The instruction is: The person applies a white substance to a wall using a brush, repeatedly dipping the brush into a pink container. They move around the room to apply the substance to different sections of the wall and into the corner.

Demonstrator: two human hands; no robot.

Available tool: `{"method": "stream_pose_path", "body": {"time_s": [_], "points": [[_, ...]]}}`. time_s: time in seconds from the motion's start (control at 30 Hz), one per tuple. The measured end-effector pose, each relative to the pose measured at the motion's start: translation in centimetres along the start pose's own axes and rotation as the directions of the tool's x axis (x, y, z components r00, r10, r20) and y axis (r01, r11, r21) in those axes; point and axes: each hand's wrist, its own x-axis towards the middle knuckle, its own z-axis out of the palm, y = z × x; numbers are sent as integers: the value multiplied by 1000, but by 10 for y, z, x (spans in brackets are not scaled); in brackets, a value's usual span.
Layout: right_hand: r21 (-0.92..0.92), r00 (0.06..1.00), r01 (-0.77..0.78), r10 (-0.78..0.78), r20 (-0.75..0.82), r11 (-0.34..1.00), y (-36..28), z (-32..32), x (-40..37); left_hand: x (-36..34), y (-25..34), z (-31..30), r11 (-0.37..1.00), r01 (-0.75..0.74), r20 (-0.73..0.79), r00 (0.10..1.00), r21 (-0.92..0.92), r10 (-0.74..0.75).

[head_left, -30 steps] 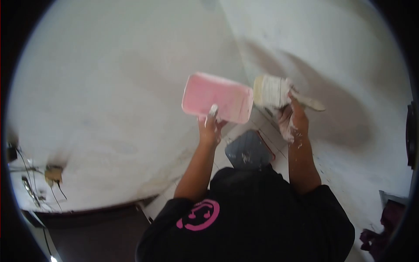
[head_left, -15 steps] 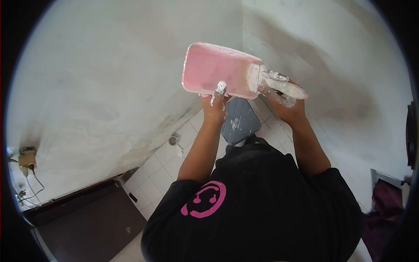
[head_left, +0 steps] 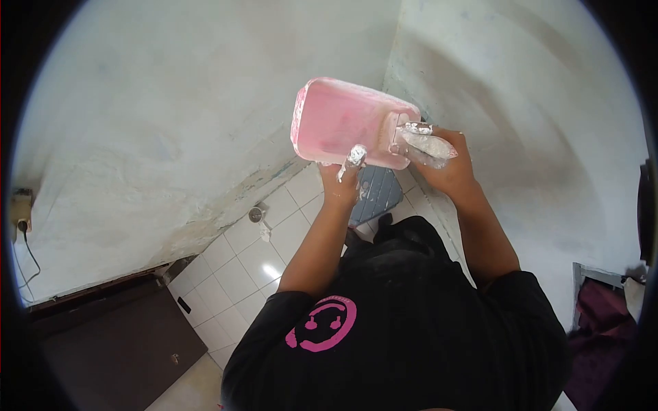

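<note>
A pink plastic tub [head_left: 339,127], with white paste smeared along its rim, is tilted so that I look into it. My left hand [head_left: 340,179] grips its near edge, the white-coated thumb lying over the rim. In my right hand [head_left: 449,168] is a putty knife [head_left: 430,145], its handle caked in white. The knife's broad end reaches inside the right part of the tub, by the end wall. White paste also coats the fingers of my right hand.
Below the tub stands a grey step stool [head_left: 378,195] on white floor tiles [head_left: 235,279]. Patchy pale walls meet in a corner ahead. A round cup-like object [head_left: 256,214] sits by the left wall. A dark brown panel [head_left: 116,342], a socket with cord [head_left: 22,209] and purple cloth [head_left: 603,312] are at the sides.
The putty knife has moved left, further into the tub, with my right hand. My view has shifted, showing more floor tiles on the left and less of the stool.
</note>
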Motion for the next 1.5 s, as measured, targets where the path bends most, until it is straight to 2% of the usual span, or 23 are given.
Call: {"method": "stream_pose_path", "body": {"time_s": [0.07,0.2,0.27,0.3,0.33,0.37,0.4,0.43,0.47,0.53,0.6,0.7,0.87,0.93,0.97,1.0,1.03,1.07,1.13,1.3,1.4,1.47,1.5], "points": [[8,1000,-18,18,8,1000,2,-4,0,-1,-3,-1,998,68,-40,997,-16,-68],[59,996,82,-79,-48,995,23,6,-1,-1,3,9,994,-8,-53,999,-110,2],[110,996,84,-85,-1,990,22,11,4,3,-2,-5,986,-113,-17,993,127,116],[137,971,235,-240,17,962,22,7,17,7,8,1,982,-139,-17,990,130,143],[144,965,256,-261,16,956,18,1,25,9,24,11,994,-103,-83,991,46,107],[395,996,-82,64,58,915,15,-9,34,14,35,18,996,-76,-145,987,-42,69],[588,916,-395,354,190,706,13,-21,45,21,40,22,994,-105,-151,984,-33,99],[744,912,-391,336,234,542,27,-28,56,28,44,30,991,-122,-209,972,-61,107],[748,922,-374,306,236,548,39,-28,64,35,45,33,986,-140,-261,959,-91,112],[897,857,-442,287,427,-14,48,-36,84,53,53,46,985,-150,-244,962,-82,126],[902,882,-429,188,431,-55,49,-43,106,68,65,67,979,-172,-192,970,-109,149],[864,913,-392,-16,408,-317,49,-24,99,56,47,52,979,-187,-229,960,-83,164],[936,973,-232,-51,227,-266,47,-37,117,54,32,66,969,-236,-250,945,-76,210],[985,990,120,64,-129,126,42,-29,135,59,27,58,971,-216,-281,943,-104,180],[904,948,299,10,-317,304,44,-27,150,63,27,56,970,-222,-271,944,-103,188],[904,947,305,5,-322,299,42,-31,167,67,27,54,964,-224,-297,939,-142,175],[644,838,496,-126,-531,583,40,-38,181,65,27,52,959,-219,-326,933,-179,152],[264,690,599,-320,-649,756,36,-45,195,64,27,51,960,-219,-326,933,-176,153],[410,732,536,-165,-661,738,22,-61,217,65,27,54,967,-240,-314,927,-80,204],[445,697,484,-25,-716,754,-8,-103,260,67,32,57,959,-279,-293,922,-52,252],[499,667,514,41,-744,698,-22,-112,280,67,34,61,961,-273,-284,925,-41,251],[637,709,543,108,-697,547,-21,-106,288,64,35,61,965,-259,-291,926,-32,239],[434,611,408,114,-784,803,-21,-98,279,64,34,59,967,-254,-302,925,-37,232]]}}
